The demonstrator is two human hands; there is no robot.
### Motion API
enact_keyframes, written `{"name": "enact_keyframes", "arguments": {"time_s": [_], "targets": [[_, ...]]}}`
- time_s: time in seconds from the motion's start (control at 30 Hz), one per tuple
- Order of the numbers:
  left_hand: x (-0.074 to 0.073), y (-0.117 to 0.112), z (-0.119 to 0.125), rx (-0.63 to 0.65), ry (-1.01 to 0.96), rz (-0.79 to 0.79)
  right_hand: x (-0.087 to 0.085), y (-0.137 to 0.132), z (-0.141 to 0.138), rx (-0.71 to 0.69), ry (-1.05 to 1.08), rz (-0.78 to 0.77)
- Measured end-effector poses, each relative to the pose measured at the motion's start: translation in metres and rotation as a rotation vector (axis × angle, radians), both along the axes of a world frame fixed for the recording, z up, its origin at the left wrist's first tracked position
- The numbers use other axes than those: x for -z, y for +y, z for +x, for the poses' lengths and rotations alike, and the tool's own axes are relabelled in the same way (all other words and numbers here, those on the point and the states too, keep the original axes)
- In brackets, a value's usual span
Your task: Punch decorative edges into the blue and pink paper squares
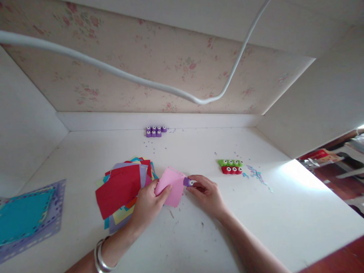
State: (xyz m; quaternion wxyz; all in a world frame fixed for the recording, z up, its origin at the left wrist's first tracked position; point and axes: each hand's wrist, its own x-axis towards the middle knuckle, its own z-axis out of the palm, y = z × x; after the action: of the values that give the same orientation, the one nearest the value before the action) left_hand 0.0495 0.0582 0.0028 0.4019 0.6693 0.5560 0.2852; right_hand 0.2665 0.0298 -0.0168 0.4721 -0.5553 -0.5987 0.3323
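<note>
Between the thumb and fingers of my left hand [153,198] is a sheet of pink paper [172,183], with small notches or holes along its upper edge. My right hand [207,193] pinches a small purple craft punch [188,181] with a white and black button on top. The punch sits at the right edge of the pink paper; whether the paper is inside its slot I cannot tell. Under and beside my left hand lies a messy stack of coloured paper [119,189], with a red sheet on top.
Several purple punches [153,131] stand in rows near the back wall. Green and red punches [231,166] stand at the right, beside scattered paper bits [256,174]. Punched blue and purple sheets [25,215] lie far left. A white cable [122,74] hangs across the top.
</note>
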Motion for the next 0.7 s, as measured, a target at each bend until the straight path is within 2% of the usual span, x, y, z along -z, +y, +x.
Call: {"name": "enact_keyframes", "arguments": {"time_s": [0.2, 0.33, 0.43, 0.5, 0.63, 0.7], "targets": [[0.0, -0.006, 0.002, 0.056, 0.069, 0.098, -0.007, -0.004, -0.003, -0.084, -0.143, 0.029], [0.008, -0.018, 0.005, 0.132, 0.156, 0.353, -0.013, -0.005, -0.001, -0.156, -0.269, 0.072], [0.012, -0.026, 0.004, 0.092, 0.247, 0.599, -0.018, -0.005, 0.002, -0.198, -0.305, 0.025], [0.011, -0.029, 0.003, 0.11, 0.329, 0.696, -0.021, -0.006, 0.005, -0.233, -0.304, -0.006], [0.005, -0.031, 0.002, 0.357, 0.38, 0.666, -0.024, -0.004, 0.008, -0.186, -0.267, -0.06], [0.003, -0.032, 0.003, 0.425, 0.357, 0.631, -0.024, -0.002, 0.008, -0.138, -0.248, -0.084]]}}
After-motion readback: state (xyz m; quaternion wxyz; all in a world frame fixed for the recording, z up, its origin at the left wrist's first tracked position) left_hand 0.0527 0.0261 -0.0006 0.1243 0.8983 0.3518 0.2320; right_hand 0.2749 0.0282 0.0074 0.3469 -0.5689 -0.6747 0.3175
